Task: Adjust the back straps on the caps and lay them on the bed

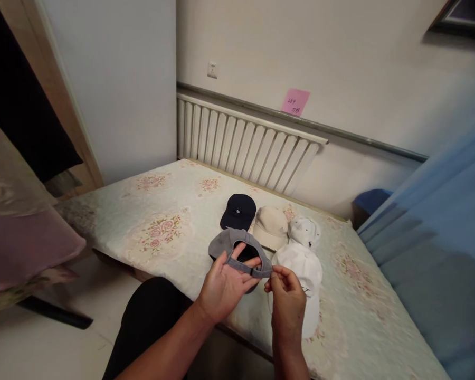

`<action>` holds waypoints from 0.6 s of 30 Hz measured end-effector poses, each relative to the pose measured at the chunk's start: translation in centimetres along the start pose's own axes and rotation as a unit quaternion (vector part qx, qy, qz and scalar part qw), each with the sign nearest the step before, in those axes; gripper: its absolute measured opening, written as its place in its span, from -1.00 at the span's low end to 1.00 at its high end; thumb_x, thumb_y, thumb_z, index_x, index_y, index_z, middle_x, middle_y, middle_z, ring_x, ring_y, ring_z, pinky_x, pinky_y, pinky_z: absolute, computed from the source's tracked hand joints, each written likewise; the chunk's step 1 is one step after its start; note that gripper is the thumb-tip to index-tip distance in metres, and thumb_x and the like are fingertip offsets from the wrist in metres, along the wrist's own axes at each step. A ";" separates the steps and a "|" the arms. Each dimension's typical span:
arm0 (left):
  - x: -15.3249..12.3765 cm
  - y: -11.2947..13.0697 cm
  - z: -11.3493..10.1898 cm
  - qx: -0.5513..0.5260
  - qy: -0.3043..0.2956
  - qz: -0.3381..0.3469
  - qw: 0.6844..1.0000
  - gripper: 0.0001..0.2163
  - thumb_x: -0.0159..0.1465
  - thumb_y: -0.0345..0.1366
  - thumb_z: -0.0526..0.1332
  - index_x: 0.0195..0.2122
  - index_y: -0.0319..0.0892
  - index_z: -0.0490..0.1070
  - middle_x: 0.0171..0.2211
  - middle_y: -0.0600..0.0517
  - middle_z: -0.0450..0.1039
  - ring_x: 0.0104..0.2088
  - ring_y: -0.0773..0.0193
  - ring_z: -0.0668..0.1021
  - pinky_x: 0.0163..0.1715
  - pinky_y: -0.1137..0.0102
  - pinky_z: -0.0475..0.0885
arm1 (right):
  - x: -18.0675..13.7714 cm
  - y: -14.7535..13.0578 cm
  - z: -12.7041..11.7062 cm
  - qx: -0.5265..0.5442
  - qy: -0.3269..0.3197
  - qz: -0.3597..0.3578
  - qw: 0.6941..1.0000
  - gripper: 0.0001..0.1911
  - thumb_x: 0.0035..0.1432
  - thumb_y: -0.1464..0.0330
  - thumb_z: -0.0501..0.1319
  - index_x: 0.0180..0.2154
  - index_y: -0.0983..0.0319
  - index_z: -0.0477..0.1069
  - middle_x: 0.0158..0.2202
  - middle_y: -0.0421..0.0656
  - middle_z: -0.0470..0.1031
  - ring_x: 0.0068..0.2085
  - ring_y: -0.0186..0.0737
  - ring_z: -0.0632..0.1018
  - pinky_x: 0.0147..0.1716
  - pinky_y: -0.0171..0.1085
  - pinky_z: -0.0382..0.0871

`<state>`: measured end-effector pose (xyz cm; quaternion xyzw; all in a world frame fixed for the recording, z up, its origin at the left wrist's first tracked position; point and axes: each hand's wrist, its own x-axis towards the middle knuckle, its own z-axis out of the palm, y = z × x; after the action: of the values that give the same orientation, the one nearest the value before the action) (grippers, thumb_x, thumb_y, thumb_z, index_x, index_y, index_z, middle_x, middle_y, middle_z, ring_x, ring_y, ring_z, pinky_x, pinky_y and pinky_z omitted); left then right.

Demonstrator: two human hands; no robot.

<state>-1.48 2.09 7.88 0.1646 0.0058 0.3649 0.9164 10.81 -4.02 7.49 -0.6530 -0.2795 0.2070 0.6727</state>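
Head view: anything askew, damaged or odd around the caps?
Nothing looks damaged or spilled. The left hand and right hand hold the grey cap by its back strap. Navy cap, beige cap, spotted white cap and plain white cap lie bunched on the bed. Only the pink note hangs slightly tilted.

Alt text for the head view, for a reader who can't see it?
The left hand and right hand hold a grey cap by its back strap above a floral bed. Next to it lie a navy cap, a beige cap, a dotted white cap and a plain white cap.
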 end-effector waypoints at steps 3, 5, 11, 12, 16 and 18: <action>0.1 -0.1 -0.1 0.016 0.004 -0.004 1.000 -0.39 0.28 0.02 -0.02 0.30 -0.02 -0.19 0.07 -0.19 0.34 0.06 0.06 0.44 0.14 0.10 0.09 | 0.1 -0.1 0.1 0.012 0.002 -0.002 1.000 -0.83 -0.02 0.32 0.22 -0.32 0.23 0.42 -0.61 -0.30 0.38 -0.56 -0.32 0.42 -0.54 -0.35 0.28; 0.1 -0.1 -0.2 0.030 0.003 -0.005 1.000 -0.38 0.28 0.03 -0.01 0.30 -0.04 -0.16 0.07 -0.20 0.34 0.07 0.06 0.43 0.14 0.10 0.09 | 0.0 -0.2 0.1 0.012 -0.001 -0.001 1.000 -0.84 -0.02 0.31 0.21 -0.34 0.23 0.42 -0.62 -0.30 0.38 -0.57 -0.32 0.41 -0.55 -0.35 0.27; -0.2 -0.5 -0.4 0.128 0.011 0.027 0.991 -0.42 0.15 -0.30 0.27 0.19 -0.18 0.12 0.02 -0.23 0.39 0.05 0.05 0.44 0.14 0.13 0.13 | 0.0 0.0 0.3 0.011 -0.017 0.004 1.000 -0.88 -0.03 0.32 0.20 -0.37 0.20 0.40 -0.64 -0.33 0.37 -0.58 -0.34 0.40 -0.54 -0.36 0.24; -0.3 -0.7 -0.4 0.156 0.025 0.031 0.987 -0.45 0.11 -0.38 0.30 0.13 -0.20 0.20 0.02 -0.22 0.40 0.03 0.07 0.46 0.12 0.15 0.16 | -0.1 0.0 0.3 0.012 -0.019 0.005 1.000 -0.88 -0.03 0.32 0.21 -0.37 0.20 0.40 -0.63 -0.33 0.38 -0.58 -0.34 0.40 -0.54 -0.36 0.24; -0.1 -1.1 -0.5 0.224 0.087 0.051 0.969 -0.69 0.04 -0.46 0.33 -0.16 -0.22 0.40 -0.11 -0.10 0.47 -0.13 0.17 0.53 -0.02 0.24 0.30 | -0.3 0.0 0.3 0.023 -0.028 0.002 0.999 -0.86 -0.03 0.31 0.22 -0.36 0.21 0.39 -0.62 -0.33 0.38 -0.57 -0.34 0.40 -0.52 -0.35 0.26; 0.0 -1.2 -0.6 0.230 0.100 0.059 0.966 -0.77 0.02 -0.45 0.33 -0.27 -0.22 0.40 -0.17 -0.05 0.48 -0.18 0.19 0.54 -0.08 0.26 0.34 | -0.4 -0.1 0.3 0.033 -0.031 0.002 0.999 -0.85 -0.03 0.31 0.22 -0.36 0.21 0.39 -0.63 -0.33 0.37 -0.57 -0.34 0.40 -0.52 -0.35 0.27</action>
<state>-0.71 1.49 6.92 0.3341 0.1714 0.4213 0.8255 10.27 -4.04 7.59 -0.6243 -0.2922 0.2374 0.6844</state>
